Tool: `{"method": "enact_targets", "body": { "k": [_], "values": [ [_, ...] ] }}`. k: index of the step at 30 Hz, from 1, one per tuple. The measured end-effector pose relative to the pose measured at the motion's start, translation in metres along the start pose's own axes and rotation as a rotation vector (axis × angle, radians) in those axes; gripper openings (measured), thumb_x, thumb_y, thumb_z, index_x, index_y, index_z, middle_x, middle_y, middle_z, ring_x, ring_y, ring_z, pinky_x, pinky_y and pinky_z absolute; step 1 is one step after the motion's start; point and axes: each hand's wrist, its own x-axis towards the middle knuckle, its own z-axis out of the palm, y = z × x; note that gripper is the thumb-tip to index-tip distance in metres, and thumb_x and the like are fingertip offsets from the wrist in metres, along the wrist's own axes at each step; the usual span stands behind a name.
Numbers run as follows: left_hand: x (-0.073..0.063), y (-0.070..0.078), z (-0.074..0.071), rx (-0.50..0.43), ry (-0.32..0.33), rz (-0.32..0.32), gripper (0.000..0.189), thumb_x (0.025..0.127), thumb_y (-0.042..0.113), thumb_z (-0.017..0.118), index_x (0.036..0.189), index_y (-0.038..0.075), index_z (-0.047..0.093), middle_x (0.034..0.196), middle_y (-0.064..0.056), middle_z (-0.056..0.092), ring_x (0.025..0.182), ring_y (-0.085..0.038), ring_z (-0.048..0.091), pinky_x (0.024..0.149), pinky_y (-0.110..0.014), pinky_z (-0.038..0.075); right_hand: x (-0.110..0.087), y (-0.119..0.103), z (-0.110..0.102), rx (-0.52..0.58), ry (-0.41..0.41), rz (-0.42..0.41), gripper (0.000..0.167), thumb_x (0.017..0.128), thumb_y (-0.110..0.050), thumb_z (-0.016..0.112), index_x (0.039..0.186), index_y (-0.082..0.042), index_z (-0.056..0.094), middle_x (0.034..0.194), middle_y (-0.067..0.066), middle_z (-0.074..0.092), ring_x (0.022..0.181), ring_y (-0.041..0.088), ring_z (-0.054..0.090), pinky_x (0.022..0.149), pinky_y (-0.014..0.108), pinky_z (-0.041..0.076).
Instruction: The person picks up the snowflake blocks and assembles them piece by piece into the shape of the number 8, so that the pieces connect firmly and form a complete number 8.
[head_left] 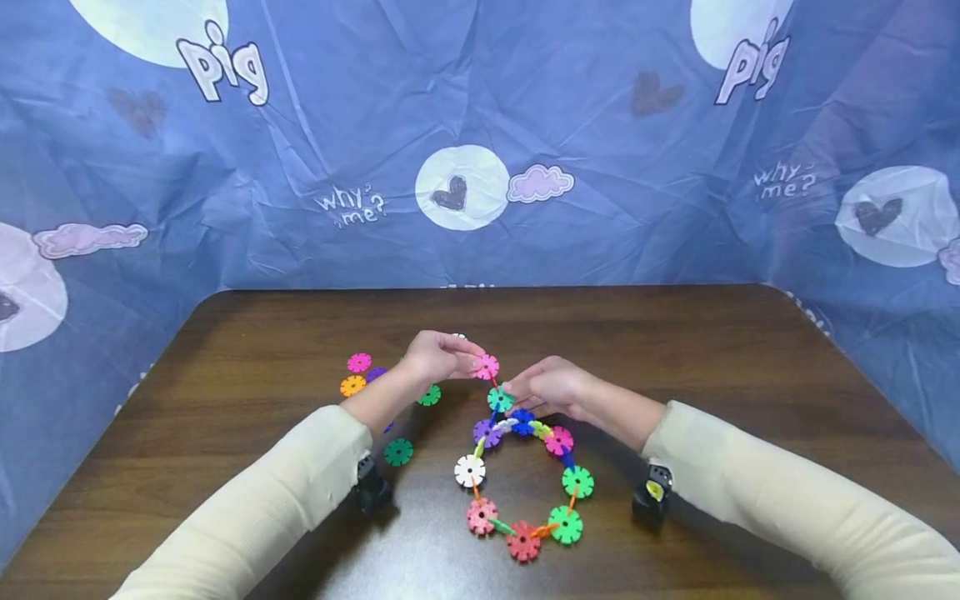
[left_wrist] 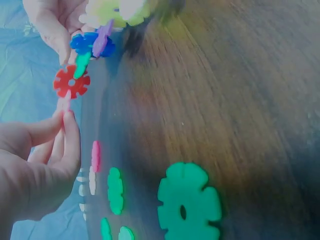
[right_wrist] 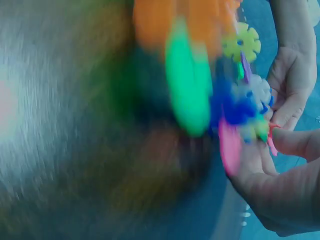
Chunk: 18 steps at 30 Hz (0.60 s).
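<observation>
- Left hand (head_left: 444, 358): thumb and fingertips pressed together, pinching the small pink notched plastic disc (head_left: 487, 367) that ends a short tail of pieces.
- Right hand (head_left: 553, 386): thumb and fingers close about the teal-green notched plastic disc (head_left: 500, 399), one link nearer the ring; I read this as a pinch, though its own wrist view is blurred.
- Red notched plastic disc (left_wrist: 71, 82): between the two hands, slotted to the pink one.
- Ring of multicoloured notched plastic discs (head_left: 523, 542): in front of the hands, near the middle of the brown wood-grain table (head_left: 675, 333), its tail leading up into both grips. I cannot tell how much of it bears on the tabletop.
- Handling, my estimate: light and fairly stiff piece by piece, smooth enough to slide in the fingers; the joints are the weak points — a sideways twist could pop a slot open. I would hold each disc by its flat faces, close to the joint, and leave the ring unpulled.
- Loose stock, left of the ring: a pink disc (head_left: 359, 362), an orange disc (head_left: 352, 386) and a dark-green disc (head_left: 398, 452) — among others, some partly hidden by the left forearm.
</observation>
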Motion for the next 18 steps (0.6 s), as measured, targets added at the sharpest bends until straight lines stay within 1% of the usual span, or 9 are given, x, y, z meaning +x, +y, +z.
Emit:
{"method": "enact_targets", "body": {
  "k": [3, 5, 7, 10, 12, 14, 16, 18],
  "values": [
    [0.002, -0.002, 0.0, -0.001, -0.043, -0.01, 0.025, 0.086, -0.008, 0.063, 0.111, -0.013, 0.065, 0.094, -0.018, 0.074, 0.07, -0.008, 0.067, 0.088, -0.038, 0.057, 0.001, -0.004, -0.002, 0.006, 0.009, -0.014, 0.036, 0.095, -0.017, 0.06, 0.12, 0.009, 0.06, 0.116, 0.022, 0.068, 0.104, 0.027, 0.069, 0.098, 0.043, 0.053],
    [0.003, -0.003, 0.002, -0.007, -0.067, -0.011, 0.025, 0.086, -0.008, 0.062, 0.111, -0.013, 0.065, 0.089, -0.014, 0.074, 0.07, -0.008, 0.067, 0.087, -0.037, 0.058, 0.004, -0.006, -0.004, 0.046, 0.036, -0.026, 0.035, 0.095, -0.015, 0.06, 0.12, 0.009, 0.06, 0.11, 0.02, 0.071, 0.095, 0.021, 0.071, 0.096, 0.041, 0.054],
    [0.003, -0.003, 0.005, -0.013, -0.079, -0.014, 0.025, 0.086, -0.01, 0.061, 0.111, -0.013, 0.065, 0.087, -0.012, 0.073, 0.07, -0.008, 0.067, 0.086, -0.036, 0.058, 0.008, -0.008, -0.005, 0.084, 0.061, -0.038, 0.034, 0.094, -0.012, 0.061, 0.12, 0.008, 0.06, 0.102, 0.015, 0.073, 0.087, 0.014, 0.071, 0.096, 0.04, 0.054],
    [0.004, -0.002, 0.006, -0.013, -0.096, -0.004, 0.026, 0.087, -0.01, 0.061, 0.112, -0.014, 0.063, 0.09, -0.016, 0.074, 0.07, -0.009, 0.068, 0.086, -0.036, 0.058, 0.013, -0.01, -0.008, 0.12, 0.079, -0.034, 0.032, 0.092, -0.01, 0.063, 0.121, 0.005, 0.062, 0.087, 0.005, 0.073, 0.078, 0.009, 0.069, 0.096, 0.039, 0.054],
    [0.006, 0.001, 0.003, 0.019, -0.087, 0.019, 0.026, 0.087, -0.009, 0.06, 0.113, -0.015, 0.062, 0.095, -0.021, 0.073, 0.073, -0.012, 0.069, 0.087, -0.038, 0.058, 0.015, -0.01, -0.01, 0.128, 0.08, -0.025, 0.033, 0.092, -0.009, 0.063, 0.122, 0.005, 0.062, 0.082, 0.0, 0.072, 0.075, 0.007, 0.067, 0.096, 0.039, 0.054],
    [0.008, 0.004, -0.003, 0.101, -0.053, 0.059, 0.026, 0.088, -0.007, 0.061, 0.112, -0.014, 0.063, 0.099, -0.024, 0.072, 0.077, -0.018, 0.072, 0.087, -0.038, 0.058, 0.017, -0.009, -0.011, 0.132, 0.084, -0.014, 0.034, 0.092, -0.009, 0.063, 0.122, 0.004, 0.061, 0.081, -0.001, 0.071, 0.073, 0.006, 0.067, 0.096, 0.038, 0.055],
    [0.01, 0.008, -0.01, 0.24, 0.009, 0.105, 0.024, 0.088, -0.003, 0.063, 0.11, -0.009, 0.066, 0.1, -0.023, 0.073, 0.082, -0.021, 0.074, 0.085, -0.036, 0.06, 0.018, -0.009, -0.012, 0.138, 0.092, -0.008, 0.034, 0.092, -0.01, 0.064, 0.123, 0.004, 0.061, 0.083, -0.001, 0.071, 0.073, 0.006, 0.066, 0.093, 0.036, 0.056],
    [0.012, 0.01, -0.017, 0.403, 0.069, 0.156, 0.021, 0.087, 0.002, 0.066, 0.107, -0.004, 0.069, 0.101, -0.02, 0.073, 0.086, -0.024, 0.073, 0.081, -0.033, 0.06, 0.019, -0.008, -0.013, 0.145, 0.095, -0.003, 0.034, 0.092, -0.01, 0.063, 0.123, 0.004, 0.061, 0.085, 0.0, 0.071, 0.073, 0.007, 0.066, 0.091, 0.033, 0.058]
  ]
}}
